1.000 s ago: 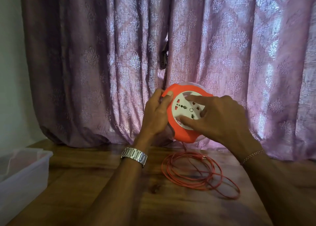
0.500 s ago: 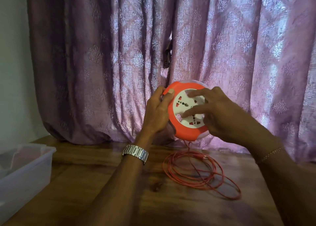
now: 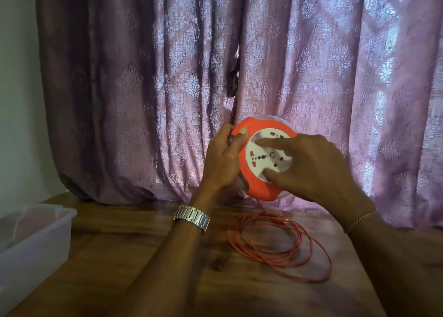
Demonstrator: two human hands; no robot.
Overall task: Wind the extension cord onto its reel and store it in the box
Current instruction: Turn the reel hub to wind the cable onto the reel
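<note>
An orange round reel (image 3: 257,187) with a white socket face is held up above the wooden table (image 3: 143,256). My left hand (image 3: 221,158) grips its left rim, thumb on the orange edge. My right hand (image 3: 309,165) rests on the white face, forefinger across the top and thumb at the bottom of the disc. Loose orange cord (image 3: 278,247) lies in loops on the table below the reel, with one strand rising to the reel's underside. A clear plastic box (image 3: 31,235) stands at the table's left edge.
A purple patterned curtain (image 3: 143,89) hangs right behind the reel and reaches the table's back edge. A pale wall (image 3: 16,101) is at the far left.
My right hand's fingers have shifted around the white face, and the socket markings sit at a different angle. The left hand holds the rim as before. The cord loops look much the same.
</note>
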